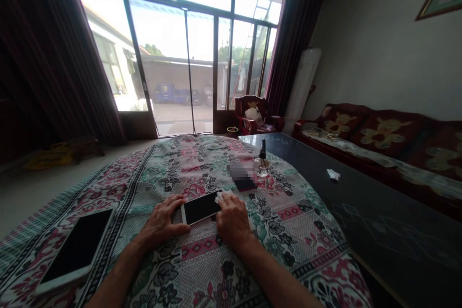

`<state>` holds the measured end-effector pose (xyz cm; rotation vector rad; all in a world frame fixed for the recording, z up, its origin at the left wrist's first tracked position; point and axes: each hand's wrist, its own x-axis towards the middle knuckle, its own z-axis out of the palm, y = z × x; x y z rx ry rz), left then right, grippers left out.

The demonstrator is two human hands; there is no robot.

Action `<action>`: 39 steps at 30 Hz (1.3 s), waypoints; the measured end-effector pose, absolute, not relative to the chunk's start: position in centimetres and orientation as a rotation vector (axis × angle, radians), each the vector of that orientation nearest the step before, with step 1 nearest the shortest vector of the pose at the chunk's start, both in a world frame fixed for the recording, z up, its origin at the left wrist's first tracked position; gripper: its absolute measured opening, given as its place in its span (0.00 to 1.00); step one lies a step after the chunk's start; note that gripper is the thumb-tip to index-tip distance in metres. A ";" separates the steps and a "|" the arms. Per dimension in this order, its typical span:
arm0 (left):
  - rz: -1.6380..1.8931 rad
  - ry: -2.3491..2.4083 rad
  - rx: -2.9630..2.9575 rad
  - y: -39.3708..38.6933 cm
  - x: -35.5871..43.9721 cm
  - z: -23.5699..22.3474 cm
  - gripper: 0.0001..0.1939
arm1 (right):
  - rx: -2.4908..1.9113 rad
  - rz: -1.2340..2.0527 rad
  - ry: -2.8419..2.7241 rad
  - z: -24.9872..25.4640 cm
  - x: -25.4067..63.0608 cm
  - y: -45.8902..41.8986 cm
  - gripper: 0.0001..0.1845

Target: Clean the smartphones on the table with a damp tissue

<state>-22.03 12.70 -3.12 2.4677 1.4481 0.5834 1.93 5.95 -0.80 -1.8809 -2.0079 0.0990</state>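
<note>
L hand (pixel 161 222): spread, fingertips touching L end of white-framed smartphone (pixel 200 207). R hand (pixel 233 219): fingers curved down at R end of same phone, on bunched white tissue (pixel 224 197); tissue lies between fingertips and dark screen. Cannot tell if pinched. Phone lies flat, tilted across view, between both hands, on floral cloth (pixel 231 255) covering the surface; what lies under cloth not visible.

Nearby, on cloth: 2nd white-framed phone (pixel 75 249), screen up, lower L, well apart from L hand. Ahead of R hand: dark flat item (pixel 244 184), partly under pixelated patch (pixel 241 171), contents unreadable. Just beside patch: small glass bottle w/ black cap (pixel 262 160), upright.

To R: black glass-top table (pixel 375 216), crumpled white paper (pixel 333 174) on it. Beyond: red sofa w/ yellow motifs (pixel 382 134). Far end: red armchair (pixel 252 113), in front of glazed door (pixel 169 57); blue truck (pixel 173 94) outside, seen through glass.
</note>
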 end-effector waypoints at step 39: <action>0.546 1.471 2.319 12.3 -22.2 -2.8 0.36 | -1.670 0.011 -2.178 -1.6 -1.0 7.6 0.24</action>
